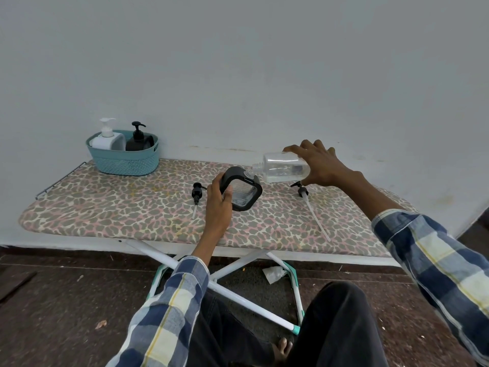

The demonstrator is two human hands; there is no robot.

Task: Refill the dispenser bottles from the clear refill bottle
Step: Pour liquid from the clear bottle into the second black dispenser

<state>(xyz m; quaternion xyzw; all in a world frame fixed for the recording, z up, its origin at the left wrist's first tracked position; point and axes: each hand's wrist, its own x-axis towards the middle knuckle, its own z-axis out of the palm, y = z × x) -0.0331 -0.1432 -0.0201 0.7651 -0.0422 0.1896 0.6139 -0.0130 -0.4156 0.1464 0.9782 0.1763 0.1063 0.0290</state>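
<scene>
The right hand (321, 164) grips the clear refill bottle (284, 166) by its base, long axis near level, its neck pointing toward nine o'clock and meeting the mouth of the black-framed dispenser bottle (242, 192). The left hand (218, 205) clasps that bottle at its eight o'clock side, tilting it toward the neck. Two removed pumps, one (197, 196) left and one (303, 192) right, lie on the leopard-print ironing board (119, 207); a teal basket (124, 161) with two more dispensers sits at ten o'clock by the plain wall.

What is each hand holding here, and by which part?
The left hand grips the black-framed dispenser bottle by its near side. The right hand holds the tilted clear refill bottle around its base end.
</scene>
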